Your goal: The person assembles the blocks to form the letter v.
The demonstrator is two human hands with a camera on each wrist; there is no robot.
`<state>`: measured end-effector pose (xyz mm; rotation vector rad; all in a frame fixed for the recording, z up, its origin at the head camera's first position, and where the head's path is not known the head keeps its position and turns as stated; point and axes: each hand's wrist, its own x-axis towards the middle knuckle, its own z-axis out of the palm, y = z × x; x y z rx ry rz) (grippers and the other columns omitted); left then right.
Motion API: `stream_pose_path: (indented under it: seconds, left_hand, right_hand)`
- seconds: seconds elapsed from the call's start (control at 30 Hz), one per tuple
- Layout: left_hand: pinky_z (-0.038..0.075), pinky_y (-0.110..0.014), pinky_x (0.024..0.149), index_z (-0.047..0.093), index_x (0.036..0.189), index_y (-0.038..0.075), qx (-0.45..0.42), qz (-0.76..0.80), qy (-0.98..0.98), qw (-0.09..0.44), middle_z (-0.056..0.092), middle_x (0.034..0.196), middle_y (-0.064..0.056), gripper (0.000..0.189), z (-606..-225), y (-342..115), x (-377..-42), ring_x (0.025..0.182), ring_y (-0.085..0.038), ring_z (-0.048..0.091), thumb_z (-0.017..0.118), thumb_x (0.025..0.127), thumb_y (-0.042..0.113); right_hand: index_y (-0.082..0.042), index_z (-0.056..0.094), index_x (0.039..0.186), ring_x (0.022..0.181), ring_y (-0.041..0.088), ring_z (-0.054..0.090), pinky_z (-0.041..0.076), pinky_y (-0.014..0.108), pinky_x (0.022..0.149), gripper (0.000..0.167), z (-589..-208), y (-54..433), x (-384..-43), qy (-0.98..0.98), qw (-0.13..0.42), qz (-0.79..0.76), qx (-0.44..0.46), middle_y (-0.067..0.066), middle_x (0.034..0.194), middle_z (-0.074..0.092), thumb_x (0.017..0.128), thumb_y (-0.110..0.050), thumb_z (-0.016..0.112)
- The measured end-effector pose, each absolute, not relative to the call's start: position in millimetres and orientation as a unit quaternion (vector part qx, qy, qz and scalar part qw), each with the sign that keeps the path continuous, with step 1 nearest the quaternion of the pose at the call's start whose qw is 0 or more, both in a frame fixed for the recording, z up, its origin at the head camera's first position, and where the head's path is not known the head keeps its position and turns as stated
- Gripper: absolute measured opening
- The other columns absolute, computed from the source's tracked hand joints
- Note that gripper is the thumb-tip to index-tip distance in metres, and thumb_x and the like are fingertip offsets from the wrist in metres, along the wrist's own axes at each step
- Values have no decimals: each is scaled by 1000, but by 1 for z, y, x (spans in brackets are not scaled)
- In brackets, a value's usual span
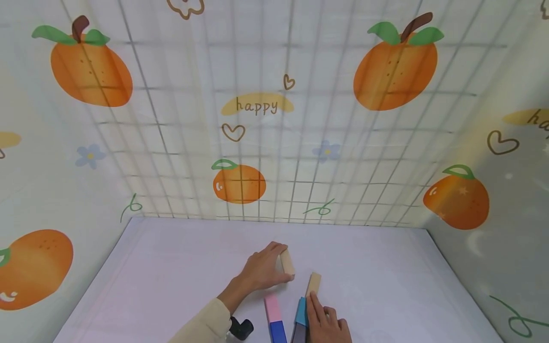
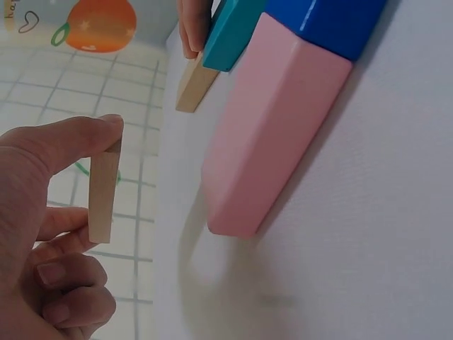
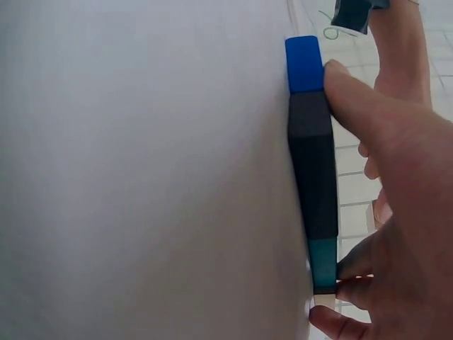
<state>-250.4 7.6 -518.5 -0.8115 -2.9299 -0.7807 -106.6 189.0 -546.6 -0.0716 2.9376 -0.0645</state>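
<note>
My left hand (image 1: 263, 269) pinches a plain wooden block (image 2: 104, 195) between thumb and fingers, just above the tabletop. Below it lies a pink block (image 1: 272, 308), its end against a blue block (image 1: 278, 331). My right hand (image 1: 327, 319) rests along a second row, its fingers touching where a teal block (image 1: 301, 307) meets another plain wooden block (image 1: 314, 283). A dark grey block (image 3: 315, 177) adjoins the teal one. In the right wrist view the thumb lies at the edge of the blue block. The near ends of both rows run out of the head view.
A white tabletop (image 1: 193, 247) lies under everything. Behind it hangs a curtain (image 1: 274, 143) printed with oranges and a grid, with similar cloth on both sides. A black wrist camera (image 1: 241, 328) sits by the left sleeve (image 1: 206, 324).
</note>
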Motion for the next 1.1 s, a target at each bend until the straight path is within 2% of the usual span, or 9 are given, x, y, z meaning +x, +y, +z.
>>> stream_pose_path:
  seconds: [0.23, 0.47, 0.73, 0.97, 1.1]
  left_hand:
    - [50, -43, 87, 54, 145, 17, -246, -263, -933, -6, 56, 140, 0, 79, -522, 0, -246, 102, -12, 58, 78, 80, 55]
    - [49, -47, 94, 53, 146, 16, -241, -259, -935, -10, 54, 143, 0, 82, -525, -9, -245, 116, -15, 58, 78, 79, 56]
    - [48, -51, 96, 53, 146, 16, -236, -262, -935, -33, 54, 143, -3, 81, -529, -18, -240, 123, -20, 57, 78, 80, 55]
    - [47, -50, 95, 54, 145, 16, -231, -269, -934, -37, 55, 141, -1, 80, -533, -26, -238, 122, -19, 57, 78, 79, 54]
    - [47, -50, 94, 54, 144, 15, -236, -274, -932, -32, 56, 140, -2, 80, -535, -28, -236, 121, -20, 57, 79, 78, 53]
  right_hand:
    - [-6, 43, 151, 111, 27, 47, 42, 45, 75, 130, -549, 190, -104, 997, 72, -20, -30, 7, 158, 38, 56, -92, 63]
    - [-6, 44, 150, 108, 27, 48, 43, 46, 74, 129, -554, 190, -105, 997, 63, -15, -34, 7, 157, 39, 55, -90, 66]
    - [-5, 45, 150, 108, 27, 49, 42, 45, 73, 128, -552, 191, -105, 998, 54, -20, -36, 8, 157, 40, 55, -89, 67]
    - [-4, 46, 149, 107, 27, 48, 41, 43, 71, 125, -553, 190, -104, 998, 43, -24, -44, 9, 156, 41, 58, -88, 66]
    - [-5, 46, 149, 108, 27, 48, 41, 44, 72, 128, -552, 190, -105, 998, 52, -23, -38, 8, 156, 41, 56, -91, 64]
